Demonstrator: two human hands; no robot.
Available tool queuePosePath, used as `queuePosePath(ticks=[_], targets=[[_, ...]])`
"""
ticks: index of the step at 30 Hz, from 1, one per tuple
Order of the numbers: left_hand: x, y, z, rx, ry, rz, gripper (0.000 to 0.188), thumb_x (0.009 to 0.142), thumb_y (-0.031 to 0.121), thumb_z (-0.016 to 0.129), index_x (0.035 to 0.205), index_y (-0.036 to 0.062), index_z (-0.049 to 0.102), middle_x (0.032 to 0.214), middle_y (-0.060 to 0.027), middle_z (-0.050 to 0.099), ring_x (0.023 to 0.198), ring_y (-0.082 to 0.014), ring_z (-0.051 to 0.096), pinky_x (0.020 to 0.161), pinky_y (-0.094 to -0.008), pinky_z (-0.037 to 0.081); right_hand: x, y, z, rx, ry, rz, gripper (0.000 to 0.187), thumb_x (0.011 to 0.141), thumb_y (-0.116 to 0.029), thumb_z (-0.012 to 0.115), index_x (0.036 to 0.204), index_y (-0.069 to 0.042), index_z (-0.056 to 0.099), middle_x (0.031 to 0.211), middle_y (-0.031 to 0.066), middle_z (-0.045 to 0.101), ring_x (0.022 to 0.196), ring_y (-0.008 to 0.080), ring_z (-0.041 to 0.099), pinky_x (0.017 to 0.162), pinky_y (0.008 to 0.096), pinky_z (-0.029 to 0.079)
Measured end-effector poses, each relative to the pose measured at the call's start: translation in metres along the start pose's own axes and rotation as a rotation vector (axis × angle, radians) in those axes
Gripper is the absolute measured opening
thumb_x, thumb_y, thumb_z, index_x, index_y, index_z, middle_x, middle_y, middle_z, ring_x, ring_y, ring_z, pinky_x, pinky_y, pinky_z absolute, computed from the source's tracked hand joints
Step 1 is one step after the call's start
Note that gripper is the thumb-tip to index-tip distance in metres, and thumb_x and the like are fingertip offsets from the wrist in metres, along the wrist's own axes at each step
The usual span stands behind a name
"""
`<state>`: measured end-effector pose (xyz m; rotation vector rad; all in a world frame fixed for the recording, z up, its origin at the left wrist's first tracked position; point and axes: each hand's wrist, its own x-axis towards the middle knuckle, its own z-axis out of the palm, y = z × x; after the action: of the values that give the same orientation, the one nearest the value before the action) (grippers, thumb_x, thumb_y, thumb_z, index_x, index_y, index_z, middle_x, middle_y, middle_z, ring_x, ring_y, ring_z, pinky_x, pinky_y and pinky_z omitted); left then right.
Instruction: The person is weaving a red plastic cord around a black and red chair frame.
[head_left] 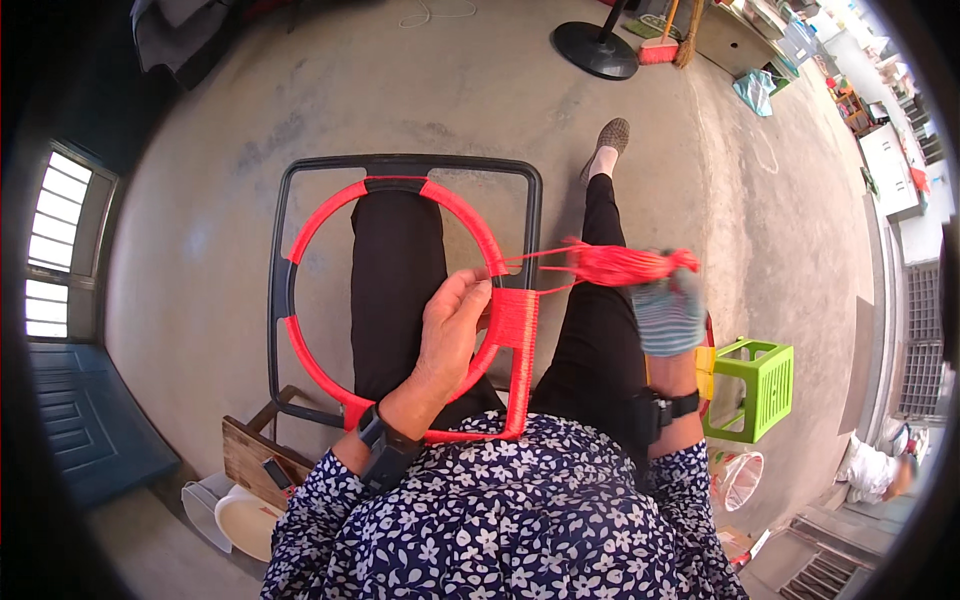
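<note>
- Grey concrete floor [200, 250] spreads below.
- Black frame [536, 205] lies over the person's left thigh [398, 290], near-right corner wrapped red.
- Left hand [450, 328] grips its ring [466, 220].
- Gloved right hand [667, 315] clutches red cord [620, 264] beyond the right edge.

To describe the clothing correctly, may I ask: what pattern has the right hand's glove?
The glove shows stripes, bluish-green and pale grey, best seen in the head view.

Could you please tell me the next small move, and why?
Perhaps the right hand should bring the red cord bundle toward the frame for another wrap: its cord runs to the frame near the left hand, and parts of the ring show bare black.
</note>
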<state>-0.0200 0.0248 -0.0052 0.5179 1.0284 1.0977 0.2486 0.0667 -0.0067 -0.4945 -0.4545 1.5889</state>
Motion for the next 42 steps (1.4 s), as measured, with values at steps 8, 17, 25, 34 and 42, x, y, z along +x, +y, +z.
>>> queuePosePath(ticks=[8, 17, 25, 34, 42], targets=[[0.001, -0.001, 0.003, -0.01, -0.039, 0.09, 0.018, 0.096, 0.01, 0.052, 0.112, 0.0012, 0.055, 0.098, -0.005, 0.065, 0.08, -0.0092, 0.063, 0.071, -0.0231, 0.052, 0.003, -0.034, -0.021, 0.003, 0.21, -0.016, 0.033, 0.087, -0.03, 0.066, 0.106, -0.004, 0.057, 0.078, 0.0027, 0.058, 0.075, 0.0168, 0.057, 0.069, 0.0331, 0.049], [0.001, -0.002, 0.004, 0.01, -0.007, 0.1, 0.015, 0.095, 0.01, 0.056, 0.107, 0.0007, 0.055, 0.091, -0.005, 0.066, 0.078, -0.0083, 0.063, 0.069, -0.0223, 0.051, -0.001, 0.048, 0.035, -0.65, 0.054, 0.597, 0.024, 0.089, -0.027, 0.062, 0.082, -0.005, 0.057, 0.064, 0.0051, 0.057, 0.051, 0.0168, 0.056, 0.048, 0.0286, 0.047], [0.002, -0.002, 0.002, 0.091, -0.043, 0.083, 0.017, 0.094, 0.007, 0.058, 0.107, -0.002, 0.055, 0.092, -0.0071, 0.067, 0.079, -0.0083, 0.062, 0.071, -0.0225, 0.05, -0.025, 0.034, 0.099, -0.824, -0.149, 0.476, 0.018, 0.083, -0.012, 0.061, 0.07, -0.005, 0.051, 0.055, 0.0031, 0.053, 0.049, 0.0126, 0.052, 0.048, 0.0265, 0.043], [-0.006, 0.004, 0.006, 0.072, -0.245, -0.085, 0.026, 0.095, 0.013, 0.056, 0.115, -0.0037, 0.056, 0.099, -0.0096, 0.065, 0.085, -0.0144, 0.063, 0.079, -0.0295, 0.053, -0.009, -0.025, -0.006, -0.262, 0.372, 0.127, 0.023, 0.091, -0.028, 0.061, 0.097, -0.005, 0.058, 0.057, -0.002, 0.046, 0.046, 0.0117, 0.045, 0.046, 0.0253, 0.041], [-0.003, -0.004, 0.003, 0.129, -0.282, -0.095, 0.026, 0.095, 0.012, 0.057, 0.116, -0.0036, 0.055, 0.098, -0.0094, 0.065, 0.087, -0.0158, 0.064, 0.08, -0.0307, 0.053, -0.059, -0.165, -0.212, -0.118, 0.713, -0.378, 0.029, 0.092, -0.033, 0.061, 0.1, -0.006, 0.056, 0.068, -0.0021, 0.052, 0.062, 0.0111, 0.05, 0.059, 0.0267, 0.045]])
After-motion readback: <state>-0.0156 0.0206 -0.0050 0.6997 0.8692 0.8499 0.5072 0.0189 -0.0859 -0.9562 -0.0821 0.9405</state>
